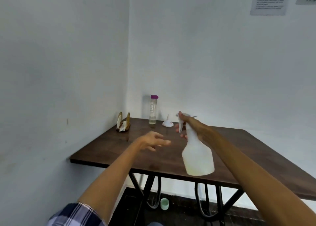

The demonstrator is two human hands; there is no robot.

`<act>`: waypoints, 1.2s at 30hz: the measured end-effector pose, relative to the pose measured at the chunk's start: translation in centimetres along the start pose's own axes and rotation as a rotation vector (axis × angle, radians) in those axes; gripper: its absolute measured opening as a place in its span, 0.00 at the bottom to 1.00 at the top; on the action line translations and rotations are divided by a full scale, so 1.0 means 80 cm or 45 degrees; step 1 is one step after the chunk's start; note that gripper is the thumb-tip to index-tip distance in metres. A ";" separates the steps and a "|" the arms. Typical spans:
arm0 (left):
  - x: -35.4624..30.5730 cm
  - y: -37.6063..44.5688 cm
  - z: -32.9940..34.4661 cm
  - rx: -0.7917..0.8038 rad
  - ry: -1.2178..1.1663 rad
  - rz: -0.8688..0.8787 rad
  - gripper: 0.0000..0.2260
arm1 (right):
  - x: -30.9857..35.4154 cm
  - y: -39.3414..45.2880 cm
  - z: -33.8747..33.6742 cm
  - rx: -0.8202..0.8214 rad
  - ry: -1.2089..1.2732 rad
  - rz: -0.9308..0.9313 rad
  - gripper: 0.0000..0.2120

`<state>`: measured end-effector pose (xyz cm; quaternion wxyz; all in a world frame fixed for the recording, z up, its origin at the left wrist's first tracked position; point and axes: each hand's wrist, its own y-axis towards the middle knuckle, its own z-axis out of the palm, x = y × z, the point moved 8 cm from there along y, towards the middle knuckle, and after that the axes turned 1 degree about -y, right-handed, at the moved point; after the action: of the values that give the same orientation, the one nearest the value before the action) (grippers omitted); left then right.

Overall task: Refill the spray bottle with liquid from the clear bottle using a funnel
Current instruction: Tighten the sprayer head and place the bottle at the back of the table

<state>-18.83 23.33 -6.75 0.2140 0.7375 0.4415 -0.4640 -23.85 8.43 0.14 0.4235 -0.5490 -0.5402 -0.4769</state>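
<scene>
R hand [185,125] grip closed round neck/trigger of white spray bottle [198,155], held tilted above bench [106,150], head on. L hand [153,141] hovering over bench, fingers spread, holding nothing. Clear bottle [153,111], purple cap on, upright at back corner; white funnel [168,122] mouth-down just beside it.

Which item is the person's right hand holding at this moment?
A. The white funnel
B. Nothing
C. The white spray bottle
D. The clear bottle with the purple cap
C: the right hand grips the white spray bottle at its neck, above the table; the clear bottle and funnel stand untouched near the corner.
</scene>
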 end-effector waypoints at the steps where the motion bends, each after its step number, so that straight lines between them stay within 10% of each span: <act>1: 0.019 -0.005 -0.041 -0.223 0.032 -0.035 0.26 | -0.007 -0.001 0.009 0.012 -0.085 0.066 0.16; 4: 0.072 -0.041 -0.141 -0.801 0.020 -0.139 0.07 | -0.036 -0.007 0.030 0.042 -0.157 0.312 0.13; 10: 0.109 -0.081 -0.193 -1.101 0.028 -0.277 0.18 | -0.049 -0.018 0.045 -0.108 -0.199 0.320 0.13; 26: 0.086 -0.045 -0.154 -1.003 0.155 -0.162 0.15 | -0.072 -0.063 -0.074 -0.257 -0.308 0.386 0.04; 30: 0.075 -0.028 -0.132 -0.950 0.147 -0.140 0.16 | -0.082 -0.085 -0.095 -0.082 -0.574 0.470 0.31; 36: 0.054 -0.005 -0.106 -0.883 0.143 -0.124 0.16 | -0.104 -0.094 -0.121 -0.122 -0.557 0.523 0.36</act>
<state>-14.18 31.65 -6.42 0.4049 0.6234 0.6184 -0.2548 -31.69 -2.19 -6.59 0.3583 -0.7557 -0.4732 -0.2769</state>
